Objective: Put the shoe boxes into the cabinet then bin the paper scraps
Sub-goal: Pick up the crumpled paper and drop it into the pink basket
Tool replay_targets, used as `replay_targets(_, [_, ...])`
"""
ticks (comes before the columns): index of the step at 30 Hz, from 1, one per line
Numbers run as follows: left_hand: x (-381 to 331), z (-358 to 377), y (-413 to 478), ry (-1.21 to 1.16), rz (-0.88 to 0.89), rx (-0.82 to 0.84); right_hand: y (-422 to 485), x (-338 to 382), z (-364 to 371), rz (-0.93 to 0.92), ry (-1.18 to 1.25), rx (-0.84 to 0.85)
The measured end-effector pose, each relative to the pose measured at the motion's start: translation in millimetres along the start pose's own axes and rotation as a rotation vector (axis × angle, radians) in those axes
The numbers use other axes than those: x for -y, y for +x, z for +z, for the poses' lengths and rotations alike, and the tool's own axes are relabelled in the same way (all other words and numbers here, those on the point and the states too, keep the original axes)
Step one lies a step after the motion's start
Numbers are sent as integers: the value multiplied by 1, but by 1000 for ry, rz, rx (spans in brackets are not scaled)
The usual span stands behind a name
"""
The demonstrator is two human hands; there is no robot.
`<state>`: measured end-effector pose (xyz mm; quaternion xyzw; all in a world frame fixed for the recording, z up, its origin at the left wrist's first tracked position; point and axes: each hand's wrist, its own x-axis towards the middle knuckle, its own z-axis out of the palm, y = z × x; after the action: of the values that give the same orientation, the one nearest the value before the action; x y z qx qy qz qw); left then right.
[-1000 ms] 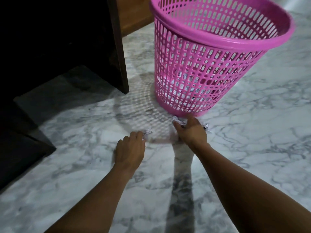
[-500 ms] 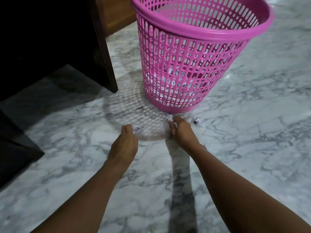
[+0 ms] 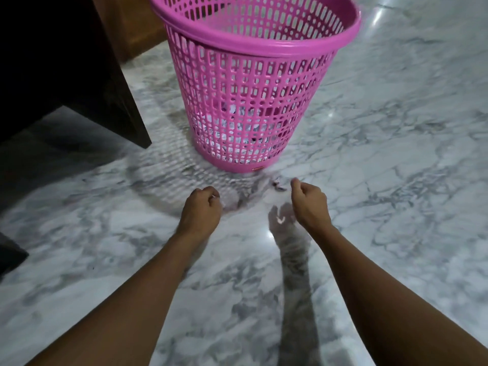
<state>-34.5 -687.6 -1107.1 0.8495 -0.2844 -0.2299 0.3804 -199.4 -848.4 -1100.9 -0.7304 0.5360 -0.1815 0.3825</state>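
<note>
A person is reaching low over the marble floor (image 3: pixel 396 207), the left hand (image 3: pixel 202 207) pinching a white paper scrap (image 3: pixel 212 197). The right hand (image 3: pixel 309 202) is curling closed, contents unclear, beside a loose scrap (image 3: pixel 278 186) lying near the foot of the pink bin (image 3: pixel 250 83). Both fists should probably be clearing the rim before letting go.

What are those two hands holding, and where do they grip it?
The left hand is curled round a paper scrap, only a white tip showing. The right hand is curled too; its contents cannot be told.
</note>
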Motion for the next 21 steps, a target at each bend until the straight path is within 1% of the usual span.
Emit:
replay_targets(3, [-8, 9, 0, 11, -26, -8, 17, -6, -4, -25, -240, 8])
replay_targets(5, [-15, 13, -1, -6, -39, -32, 28, -8, -1, -69, -369, 56])
replay_targets(8, [-22, 20, -3, -26, -11, -63, 37, -8, 7, -118, -438, 147])
replay_targets(10, [-20, 26, -1, -11, 28, -106, 41, -10, 13, -132, -463, 150])
replay_targets(12, [-17, 31, 1, -5, 61, -120, 45, -14, 17, -148, -461, 141])
replay_targets(14, [-16, 35, 2, -19, 91, -83, 45, -17, 19, -176, -431, 127])
replay_targets(16, [-17, 39, 0, -47, 120, -12, 43, -17, 18, -168, -361, 95])
replay_targets(18, [-20, 46, -4, -49, 159, 65, 39, -17, 11, -99, -231, 39])
replay_targets(21, [-27, 61, -9, 8, 216, 208, 35, -19, -6, -39, -73, -43])
